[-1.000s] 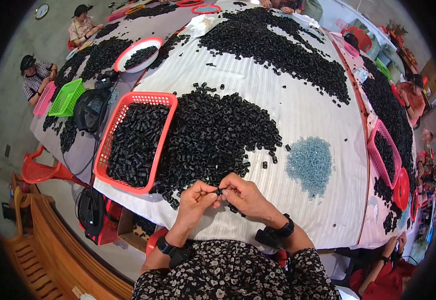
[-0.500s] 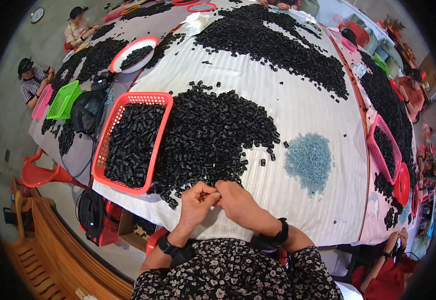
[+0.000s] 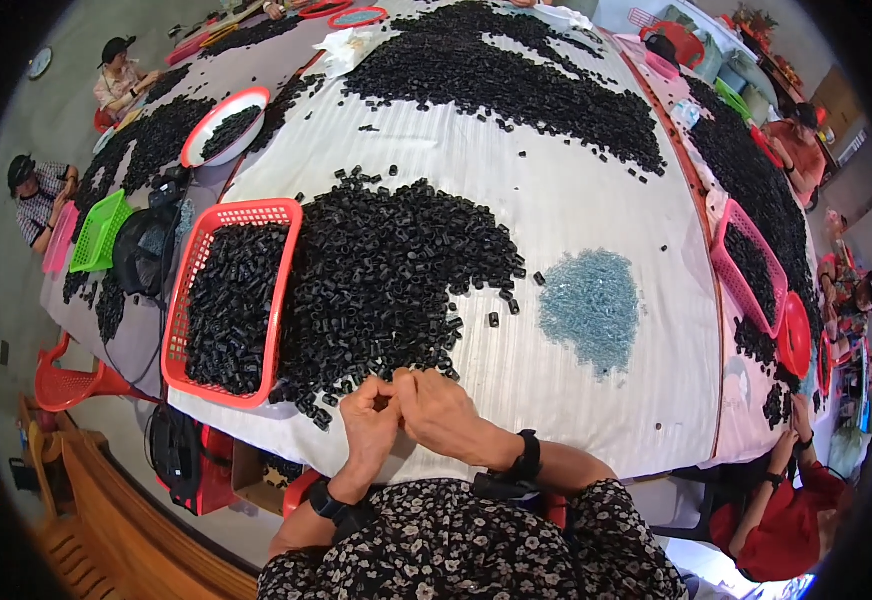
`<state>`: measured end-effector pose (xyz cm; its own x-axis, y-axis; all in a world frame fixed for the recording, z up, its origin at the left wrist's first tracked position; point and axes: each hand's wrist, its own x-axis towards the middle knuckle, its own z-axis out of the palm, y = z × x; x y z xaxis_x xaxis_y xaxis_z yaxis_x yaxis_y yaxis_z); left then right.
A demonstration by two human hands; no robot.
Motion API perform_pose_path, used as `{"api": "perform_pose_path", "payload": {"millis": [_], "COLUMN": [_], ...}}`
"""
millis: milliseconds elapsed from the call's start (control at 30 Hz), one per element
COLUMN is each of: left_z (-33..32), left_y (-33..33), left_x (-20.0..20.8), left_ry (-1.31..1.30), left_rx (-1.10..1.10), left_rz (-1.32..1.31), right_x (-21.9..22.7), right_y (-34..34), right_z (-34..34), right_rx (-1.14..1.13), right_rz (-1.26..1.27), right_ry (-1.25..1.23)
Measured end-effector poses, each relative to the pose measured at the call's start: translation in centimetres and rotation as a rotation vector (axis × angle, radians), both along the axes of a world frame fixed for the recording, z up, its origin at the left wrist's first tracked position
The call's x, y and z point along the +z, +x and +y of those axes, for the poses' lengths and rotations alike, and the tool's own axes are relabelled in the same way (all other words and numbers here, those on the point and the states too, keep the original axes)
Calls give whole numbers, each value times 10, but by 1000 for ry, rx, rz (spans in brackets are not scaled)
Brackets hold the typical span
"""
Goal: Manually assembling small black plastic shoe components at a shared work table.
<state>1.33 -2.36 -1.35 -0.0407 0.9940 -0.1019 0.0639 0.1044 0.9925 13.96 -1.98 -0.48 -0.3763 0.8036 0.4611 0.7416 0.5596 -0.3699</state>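
My left hand [image 3: 368, 415] and my right hand [image 3: 438, 408] meet at the near edge of a big heap of small black cylindrical caps [image 3: 386, 270]. Both are closed, fingertips pinched together; whatever sits between them is too small and hidden to make out. Left of the heap stands a red plastic basket [image 3: 281, 290] filled with the same black caps. A pile of small clear bluish pieces [image 3: 591, 310] lies to the right on the white cloth [image 3: 516, 430].
Another long heap of black caps [image 3: 516, 90] spreads across the far side. A white basin with a red rim [image 3: 196, 150], a green basket [image 3: 101, 230] and a pink basket [image 3: 756, 265] stand on the neighbouring tables. Several other people sit around. A wooden chair [image 3: 106, 500] is at lower left.
The view has shifted, so the tabletop appears further left. My hands remain pinched together beside the heap, with the fingers slightly rearranged.
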Motion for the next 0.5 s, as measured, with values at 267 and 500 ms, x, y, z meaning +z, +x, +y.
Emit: {"api": "perform_pose_path", "payload": {"millis": [267,500], "left_z": [-4,-1], "left_y": [7,10], "left_x": [-3,9], "left_ry": [22,-41], "left_rx": [70,103], "left_rz": [-33,-334], "right_x": [1,1], "right_y": [0,1], "right_z": [6,8], "right_rx": [-12,-32], "right_rz": [69,144], "right_ry": [14,150]}}
